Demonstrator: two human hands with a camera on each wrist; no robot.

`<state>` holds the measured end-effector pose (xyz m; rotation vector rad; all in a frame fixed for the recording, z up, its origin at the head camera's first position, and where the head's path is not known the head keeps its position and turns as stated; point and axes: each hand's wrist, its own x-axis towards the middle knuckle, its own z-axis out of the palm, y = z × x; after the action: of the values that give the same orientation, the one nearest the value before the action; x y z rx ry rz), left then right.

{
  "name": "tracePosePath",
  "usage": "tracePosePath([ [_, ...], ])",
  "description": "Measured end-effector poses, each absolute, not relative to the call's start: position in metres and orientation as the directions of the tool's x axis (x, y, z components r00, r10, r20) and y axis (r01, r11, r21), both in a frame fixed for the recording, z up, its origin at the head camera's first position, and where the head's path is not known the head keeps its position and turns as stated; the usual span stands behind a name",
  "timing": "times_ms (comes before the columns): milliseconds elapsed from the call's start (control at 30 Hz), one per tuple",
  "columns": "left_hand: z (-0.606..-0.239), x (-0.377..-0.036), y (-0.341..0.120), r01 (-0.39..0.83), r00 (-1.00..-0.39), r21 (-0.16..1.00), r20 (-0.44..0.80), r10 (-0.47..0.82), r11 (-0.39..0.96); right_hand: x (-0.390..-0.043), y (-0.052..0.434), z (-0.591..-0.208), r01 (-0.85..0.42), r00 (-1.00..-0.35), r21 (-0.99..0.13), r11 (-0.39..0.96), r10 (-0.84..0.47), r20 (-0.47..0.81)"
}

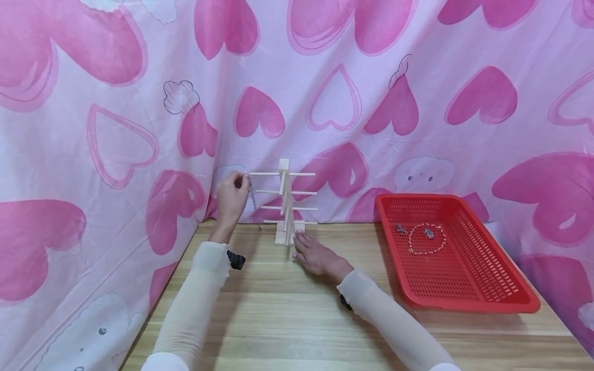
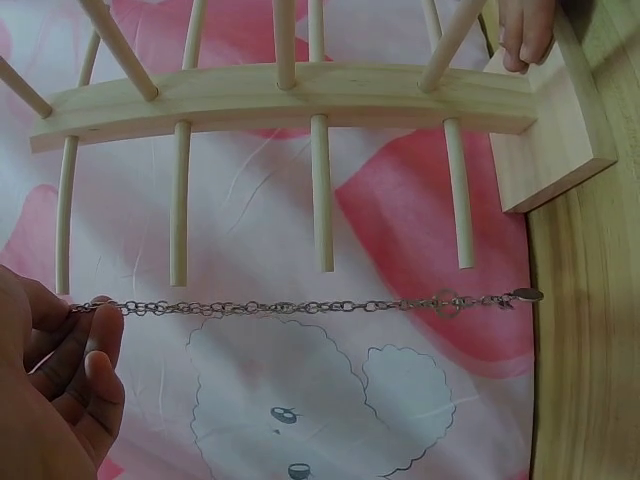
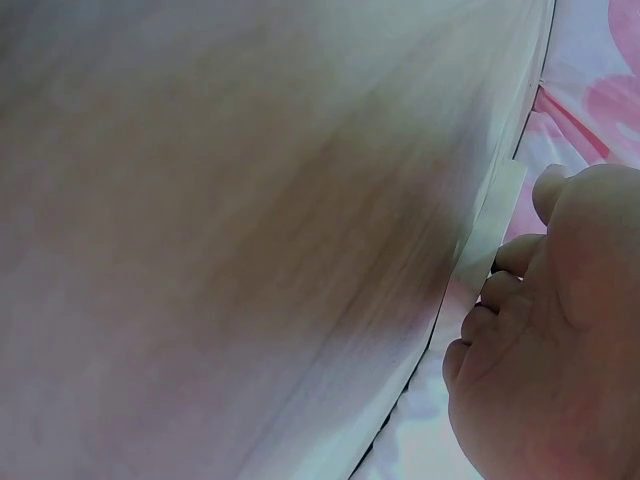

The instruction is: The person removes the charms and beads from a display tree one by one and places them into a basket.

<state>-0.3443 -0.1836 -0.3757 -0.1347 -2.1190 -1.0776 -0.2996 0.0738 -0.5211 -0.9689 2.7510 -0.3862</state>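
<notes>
Left hand [image 1: 233,196] raised, fingers [image 2: 100,350] pinched together, forearm upright. Right hand [image 1: 317,255] lay low, fingers seemingly straight, palm down.

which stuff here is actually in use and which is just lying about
In use: chain pinched by left hand; wooden rack, its base steadied by right hand.
Lying about: red basket with a bead bracelet and other small pieces; heart cloth.

Both arms are covered by close-fitting cream sleeves, ribbed and reaching the wrists; a small black device is strapped at each wrist; the left hand [image 1: 232,198] and right hand [image 1: 317,256] are left bare.
</notes>
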Motion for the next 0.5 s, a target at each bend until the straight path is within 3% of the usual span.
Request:
tracePosePath([
  [500,-0.378,-0.3373,-0.1908,0.426,-0.71,0.648,0.672,-0.211,0.631,-0.3014,0.0733,-0.524,-0.588,-0.766,-0.294,0.754,-0.635,-0.096],
])
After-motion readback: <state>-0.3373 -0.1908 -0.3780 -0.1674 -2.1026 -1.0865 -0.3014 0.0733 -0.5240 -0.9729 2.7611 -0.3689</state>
